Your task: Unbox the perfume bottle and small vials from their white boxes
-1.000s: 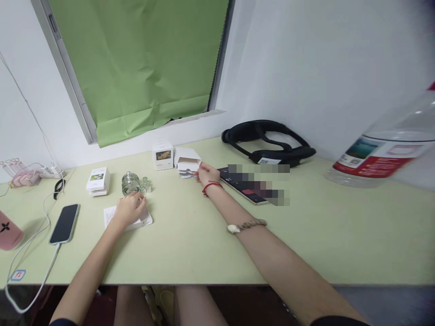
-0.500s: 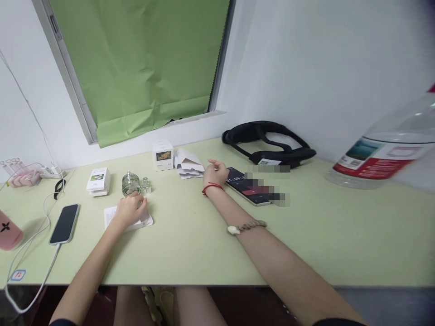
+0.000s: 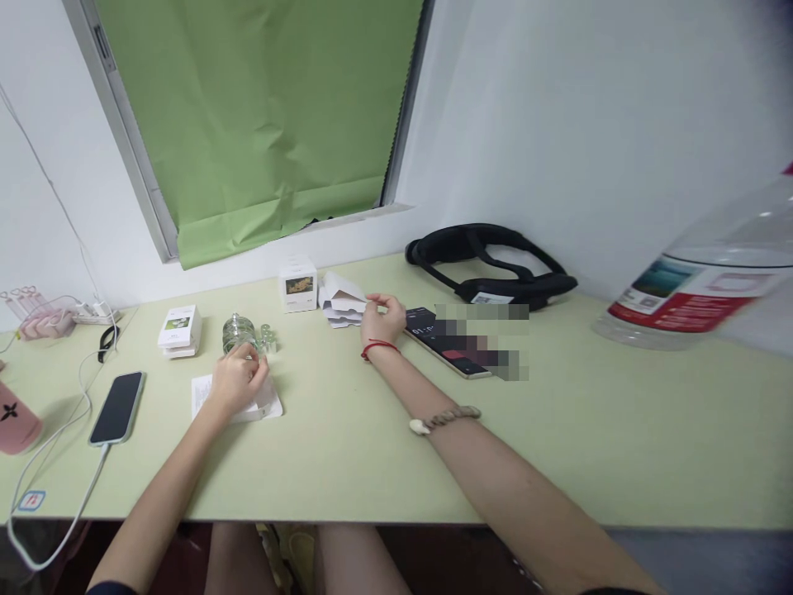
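My left hand rests over the flat white packaging on the table, its fingers curled at the near side of the clear glass bottle; I can't tell whether they are closed on anything. Small glass pieces stand just to the right of that bottle. My right hand is well apart from my left, between the open white carton and the dark phone. Its fingers are bent with the thumb near them, but I can't make out whether they meet or pinch something, nor whether the hand touches the carton. The carton lies with its flaps sticking out, just beside the upright white box with an orange picture. Over to the left I have another white box, with a green picture, and nearer me the pale-edged phone with a white cable plugged in, then a pink cup at the edge of my view. The black headset sits behind the dark phone, near the wall, and a big clear plastic bottle leans in at the far right of my view.
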`<state>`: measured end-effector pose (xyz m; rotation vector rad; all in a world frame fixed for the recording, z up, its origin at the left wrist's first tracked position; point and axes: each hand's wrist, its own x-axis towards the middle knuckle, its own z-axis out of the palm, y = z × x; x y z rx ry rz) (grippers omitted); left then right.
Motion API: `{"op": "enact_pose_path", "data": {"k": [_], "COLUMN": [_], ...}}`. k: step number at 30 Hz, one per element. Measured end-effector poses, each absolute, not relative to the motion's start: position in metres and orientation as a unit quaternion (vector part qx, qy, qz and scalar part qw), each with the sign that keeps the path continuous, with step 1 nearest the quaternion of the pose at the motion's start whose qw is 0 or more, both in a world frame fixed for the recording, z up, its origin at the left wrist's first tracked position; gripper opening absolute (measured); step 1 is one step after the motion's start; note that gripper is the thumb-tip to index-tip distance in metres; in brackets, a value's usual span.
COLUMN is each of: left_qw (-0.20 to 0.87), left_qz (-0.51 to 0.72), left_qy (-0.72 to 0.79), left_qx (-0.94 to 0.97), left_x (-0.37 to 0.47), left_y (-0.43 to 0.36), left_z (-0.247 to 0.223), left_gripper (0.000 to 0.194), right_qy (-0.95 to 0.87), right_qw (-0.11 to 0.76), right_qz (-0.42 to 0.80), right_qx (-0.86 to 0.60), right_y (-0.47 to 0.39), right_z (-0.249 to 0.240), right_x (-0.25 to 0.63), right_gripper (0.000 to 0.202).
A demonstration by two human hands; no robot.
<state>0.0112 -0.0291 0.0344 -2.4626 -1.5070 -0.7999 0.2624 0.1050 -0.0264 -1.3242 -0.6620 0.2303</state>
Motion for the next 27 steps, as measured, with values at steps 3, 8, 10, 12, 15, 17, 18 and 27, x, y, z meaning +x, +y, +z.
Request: {"op": "enact_pose_path", "data": {"k": [3,8,10,12,15,17,18,27], "left_qw": [0.098,0.146,0.167,0.175,0.16,0.149,0.147,0.151], "left_qz": [-0.304,-0.318,-0.301,-0.278,-0.252,-0.245,-0.242,-0.253], "left_qy": [-0.477,-0.448,-0.444,-0.444,-0.435,-0.422,-0.415,-0.443], "left_qx": [-0.819,-0.822,-0.827,-0.834,-0.85,-0.86,-0.865,-0.847], "left_x": [0.011,0.012,0.013,0.014,0.016,0.017,0.018,0.027], "left_y": [-0.029,-0.031,-0.033,-0.037,-0.042,-0.044,-0.045,-0.05], "left_z": [0.035,0.038,0.039,0.041,0.04,0.038,0.036,0.041], "left_gripper": [0.047,0.051,0.051,0.049,0.044,0.041,0.04,0.023], "right_qy": [-0.309,-0.309,-0.311,-0.314,-0.321,-0.324,-0.326,-0.326], "right_qw": [0.725,0.721,0.719,0.719,0.72,0.722,0.722,0.722], "right_qz": [0.125,0.137,0.137,0.133,0.127,0.128,0.129,0.143], "right_qx": [-0.602,-0.605,-0.607,-0.606,-0.602,-0.598,-0.596,-0.594], "right_y": [0.103,0.102,0.102,0.104,0.107,0.108,0.109,0.108], "right_z": [-0.025,-0.024,-0.026,-0.027,-0.031,-0.032,-0.033,-0.032], "right_x": [0.258,0.255,0.255,0.255,0.256,0.256,0.256,0.256], "right_gripper": [0.019,0.02,0.02,0.02,0.021,0.021,0.02,0.02]}}
